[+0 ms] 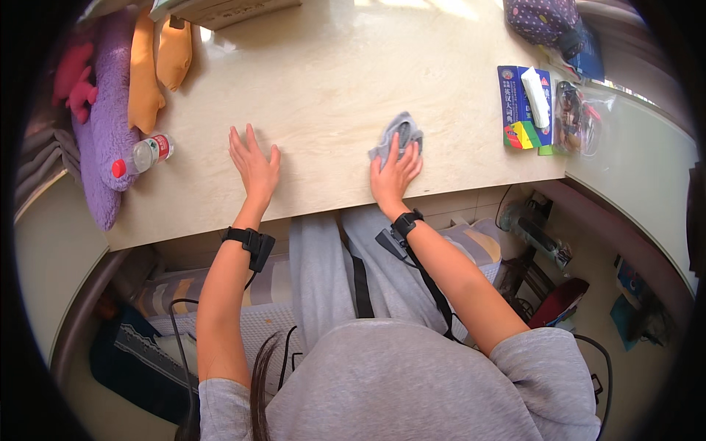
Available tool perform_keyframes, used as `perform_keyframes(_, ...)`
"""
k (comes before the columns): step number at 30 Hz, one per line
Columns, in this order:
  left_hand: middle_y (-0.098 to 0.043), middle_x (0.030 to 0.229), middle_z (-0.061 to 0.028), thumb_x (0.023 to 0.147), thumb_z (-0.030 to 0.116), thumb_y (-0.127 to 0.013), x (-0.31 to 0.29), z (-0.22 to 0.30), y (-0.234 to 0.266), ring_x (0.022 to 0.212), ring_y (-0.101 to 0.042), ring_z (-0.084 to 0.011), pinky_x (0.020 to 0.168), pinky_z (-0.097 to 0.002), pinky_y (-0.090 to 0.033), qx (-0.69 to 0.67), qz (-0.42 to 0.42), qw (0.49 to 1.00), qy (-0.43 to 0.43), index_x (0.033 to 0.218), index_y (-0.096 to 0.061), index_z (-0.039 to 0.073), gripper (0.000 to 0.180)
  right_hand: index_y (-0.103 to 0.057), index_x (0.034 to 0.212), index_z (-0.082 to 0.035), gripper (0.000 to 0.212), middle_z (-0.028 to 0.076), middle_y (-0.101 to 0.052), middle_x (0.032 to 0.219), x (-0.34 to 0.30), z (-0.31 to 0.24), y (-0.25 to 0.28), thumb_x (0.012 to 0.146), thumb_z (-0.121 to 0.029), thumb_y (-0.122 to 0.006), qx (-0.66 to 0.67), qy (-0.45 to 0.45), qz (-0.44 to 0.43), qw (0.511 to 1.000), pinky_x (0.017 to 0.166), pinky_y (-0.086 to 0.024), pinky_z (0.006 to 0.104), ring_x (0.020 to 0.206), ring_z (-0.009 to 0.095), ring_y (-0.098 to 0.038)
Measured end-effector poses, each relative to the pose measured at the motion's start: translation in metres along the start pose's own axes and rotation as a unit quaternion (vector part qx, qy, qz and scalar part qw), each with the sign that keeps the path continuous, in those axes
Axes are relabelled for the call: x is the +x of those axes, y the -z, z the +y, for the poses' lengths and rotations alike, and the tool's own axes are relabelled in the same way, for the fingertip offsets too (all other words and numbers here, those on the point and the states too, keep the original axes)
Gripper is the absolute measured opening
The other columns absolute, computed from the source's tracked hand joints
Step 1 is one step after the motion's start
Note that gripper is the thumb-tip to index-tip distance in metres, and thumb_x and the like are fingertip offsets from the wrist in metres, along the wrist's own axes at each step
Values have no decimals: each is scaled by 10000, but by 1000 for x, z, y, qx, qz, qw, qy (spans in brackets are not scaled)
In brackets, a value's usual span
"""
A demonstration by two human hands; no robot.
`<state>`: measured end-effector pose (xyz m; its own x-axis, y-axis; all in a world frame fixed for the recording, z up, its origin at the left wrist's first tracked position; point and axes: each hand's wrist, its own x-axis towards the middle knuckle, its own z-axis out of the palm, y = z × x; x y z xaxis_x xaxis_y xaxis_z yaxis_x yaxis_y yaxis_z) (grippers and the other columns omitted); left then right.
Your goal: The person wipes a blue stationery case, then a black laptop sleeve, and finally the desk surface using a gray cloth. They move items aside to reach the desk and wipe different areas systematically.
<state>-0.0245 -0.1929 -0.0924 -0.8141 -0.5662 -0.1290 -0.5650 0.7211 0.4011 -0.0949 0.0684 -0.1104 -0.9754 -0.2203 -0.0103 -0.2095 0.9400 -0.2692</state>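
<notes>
My right hand (396,174) rests on a crumpled grey cloth (403,123) on the pale, marbled tabletop (316,95). Its fingers press over the cloth, which bunches out past the fingertips and to their left. Over the table to the left, my left hand (255,165) holds nothing, its fingers stretched out and the thumb apart. A black strap with a small device is on each wrist.
Left on the table are a purple plush (103,140), orange plush pieces (145,73) and a clear bottle with a red cap (151,153). On the right lie a blue book (512,95), a white roll-shaped item (536,98) and a clear bag (581,121). A box (220,9) stands at the back.
</notes>
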Motion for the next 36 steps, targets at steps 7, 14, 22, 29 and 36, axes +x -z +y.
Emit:
perform_keyframes(7, -17, 1436, -373, 781, 434, -645, 103, 132, -35, 1363, -13, -487, 1080, -554, -175, -22, -179, 980, 85, 1406, -226, -21, 880, -476, 1316, -174, 625, 94, -359, 1380, 116, -31, -3, 734, -280, -677, 112, 250, -118, 954, 1123, -125, 480, 1347, 276, -232)
perform_keyframes(14, 116, 1376, -469, 582, 440, -856, 115, 172, -36, 1340, 88, -550, 1056, -631, -147, 139, -305, 932, 139, 1418, 129, -35, 1377, -454, 1336, -111, 548, 176, -366, 1379, 282, 96, 18, 842, -322, -557, 62, 32, 87, 994, 1110, -105, 515, 1331, 343, -247)
perform_keyframes(22, 106, 1367, -480, 537, 410, -885, 125, 175, -42, 1338, 62, -559, 1050, -634, -163, 140, -311, 926, 161, 1405, 135, -59, 1419, -375, 1392, -119, 623, 219, -328, 1355, 72, 166, 58, 816, -227, -588, 39, -84, 3, 996, 1080, -142, 524, 1314, 363, -249)
perform_keyframes(29, 94, 1353, -498, 500, 403, -901, 124, 173, -44, 1322, 54, -586, 1039, -640, -192, 137, -301, 929, 165, 1399, 121, -78, 1444, -275, 1433, -123, 707, 244, -305, 1351, 83, 170, 54, 807, -235, -583, 17, -46, 8, 999, 1061, -123, 571, 1320, 386, -219)
perform_keyframes(36, 52, 1355, -501, 494, 438, -893, 124, 175, -43, 1321, 35, -589, 1041, -638, -197, 154, -298, 929, 158, 1405, 105, -72, 1445, -431, 1351, -141, 582, 181, -374, 1324, 289, 113, 13, 807, -305, -554, 25, 81, 85, 993, 1072, -139, 505, 1306, 339, -259)
